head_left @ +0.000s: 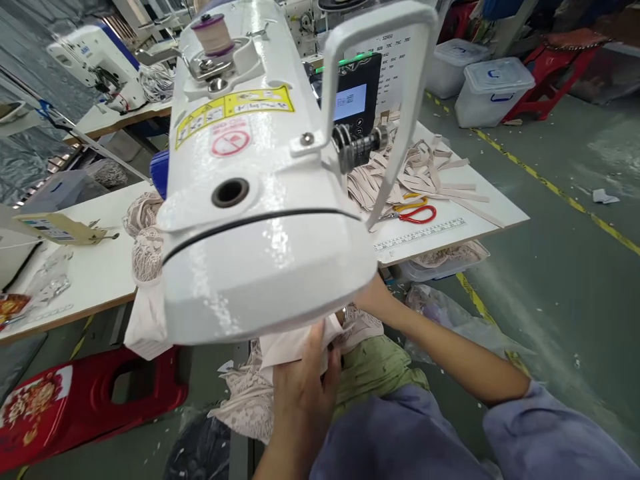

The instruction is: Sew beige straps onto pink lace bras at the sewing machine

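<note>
A large white sewing machine head (260, 267) fills the middle of the view and hides its own needle area. My left hand (307, 377) is closed on a pale pink fabric piece (287, 347) just below the front of the machine. Only the back of my right hand (370, 297) shows, reaching under the machine's right side, and its fingers are hidden behind the cover. Pale pink lace fabric (250, 400) hangs below and beside my left hand. More pink fabric (150, 313) sticks out at the machine's left.
Pink strips (425, 167), red-handled scissors (419, 214) and a printed ruler (425, 237) lie on the white table at right. A red stool (90, 413) stands at lower left. Lidded plastic bins (493, 93) sit on the floor behind. Another sewing machine (95, 57) stands at upper left.
</note>
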`<action>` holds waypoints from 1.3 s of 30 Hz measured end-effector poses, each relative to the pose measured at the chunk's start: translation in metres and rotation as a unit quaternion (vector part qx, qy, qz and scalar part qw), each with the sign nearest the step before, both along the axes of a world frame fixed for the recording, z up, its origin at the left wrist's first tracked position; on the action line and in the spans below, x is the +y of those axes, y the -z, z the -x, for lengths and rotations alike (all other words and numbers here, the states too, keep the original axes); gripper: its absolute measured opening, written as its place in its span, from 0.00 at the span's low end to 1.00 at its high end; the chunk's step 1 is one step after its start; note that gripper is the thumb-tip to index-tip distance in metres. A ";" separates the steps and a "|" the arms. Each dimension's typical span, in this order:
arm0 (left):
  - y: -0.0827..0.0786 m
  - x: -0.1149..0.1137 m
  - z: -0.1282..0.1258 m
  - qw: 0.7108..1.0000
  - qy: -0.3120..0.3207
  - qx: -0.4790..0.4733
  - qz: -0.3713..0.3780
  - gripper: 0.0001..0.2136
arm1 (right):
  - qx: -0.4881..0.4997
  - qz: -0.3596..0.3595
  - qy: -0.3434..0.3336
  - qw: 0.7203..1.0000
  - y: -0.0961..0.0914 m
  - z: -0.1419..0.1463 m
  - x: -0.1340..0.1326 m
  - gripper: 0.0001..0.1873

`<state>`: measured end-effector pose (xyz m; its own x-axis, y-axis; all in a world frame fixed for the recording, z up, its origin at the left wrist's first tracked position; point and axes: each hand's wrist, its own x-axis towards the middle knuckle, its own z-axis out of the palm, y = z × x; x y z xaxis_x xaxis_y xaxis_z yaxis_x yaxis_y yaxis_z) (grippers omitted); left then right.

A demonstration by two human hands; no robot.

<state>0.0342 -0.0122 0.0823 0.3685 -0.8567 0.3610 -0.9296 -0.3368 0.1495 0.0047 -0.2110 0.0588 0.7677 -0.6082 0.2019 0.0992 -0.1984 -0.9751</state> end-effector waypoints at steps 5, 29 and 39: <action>-0.003 0.000 0.002 1.000 -0.024 0.001 -0.007 0.23 | -0.002 0.006 0.041 0.999 0.014 0.016 -0.003 0.12; 0.005 -0.011 0.016 0.995 -0.047 -0.056 0.064 0.33 | 0.001 -0.067 -0.031 0.997 0.016 0.044 0.010 0.14; 0.014 -0.011 0.015 0.995 -0.049 0.025 0.081 0.37 | -0.009 -0.186 -0.030 0.982 0.009 0.043 0.025 0.18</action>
